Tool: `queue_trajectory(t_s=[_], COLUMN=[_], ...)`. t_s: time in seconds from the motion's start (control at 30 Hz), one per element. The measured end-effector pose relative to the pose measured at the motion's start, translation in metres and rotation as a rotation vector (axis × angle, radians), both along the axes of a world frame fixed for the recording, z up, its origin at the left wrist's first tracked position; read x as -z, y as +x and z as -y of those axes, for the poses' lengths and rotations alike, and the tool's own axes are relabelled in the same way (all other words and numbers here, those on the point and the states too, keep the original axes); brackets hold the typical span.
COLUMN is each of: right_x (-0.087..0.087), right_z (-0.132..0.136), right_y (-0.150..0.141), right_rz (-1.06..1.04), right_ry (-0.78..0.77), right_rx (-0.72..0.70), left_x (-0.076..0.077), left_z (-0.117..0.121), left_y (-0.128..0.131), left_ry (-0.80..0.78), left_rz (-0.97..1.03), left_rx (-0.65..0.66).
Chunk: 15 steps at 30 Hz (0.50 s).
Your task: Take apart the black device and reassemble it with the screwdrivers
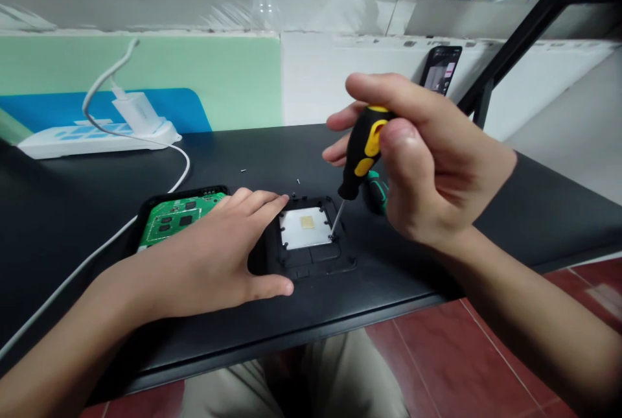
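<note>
Right hand [437, 159]: gripped the screwdriver [360, 152] between thumb and fingers, raised right of centre; the index finger reached over the butt, and the forearm rose from the lower right.
Screwdriver: slanted down-left, its tip at the white plate's [294, 236] lower-right corner.
Left hand [214, 256]: lay palm down, grasp unclosed, thumb spread rightward, fingertips at the cover's upper-left edge.
Black cover [321, 261]: lay at centre, bearing the plate.
Circuit board [165, 217]: sat centre-left, partly behind the left hand.
Loose screw [299, 181]: lay above the cover.
Phone [444, 68]: leaned at upper right.
</note>
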State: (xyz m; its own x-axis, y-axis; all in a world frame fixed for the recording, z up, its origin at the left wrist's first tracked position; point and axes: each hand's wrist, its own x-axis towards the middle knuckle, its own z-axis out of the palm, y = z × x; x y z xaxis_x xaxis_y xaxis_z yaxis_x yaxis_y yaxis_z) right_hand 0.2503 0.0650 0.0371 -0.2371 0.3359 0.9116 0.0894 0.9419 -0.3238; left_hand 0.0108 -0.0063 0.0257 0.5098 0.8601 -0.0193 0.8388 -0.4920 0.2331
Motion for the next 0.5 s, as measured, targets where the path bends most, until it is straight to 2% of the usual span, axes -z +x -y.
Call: queue_trajectory(t_s=[0.17,0.33,0.5], right_x=[-0.002,-0.002,-0.002], right_z=[0.004,-0.007,-0.002], right_y=[-0.002,-0.007,-0.006], right_rz=[-0.031,-0.133,-0.078], right_ry=[-0.013,0.135,-0.012], right_rx=[0.095,0.067,-0.062], left_x=[-0.002,-0.001,0.000], left_z=[0.001,0.001,0.002], left_y=[0.002,0.000,-0.001], left_ry=[-0.025,-0.005,0.002], left_rz=[-0.018,-0.013,0.003], left_rx=[-0.020,-0.013,-0.007])
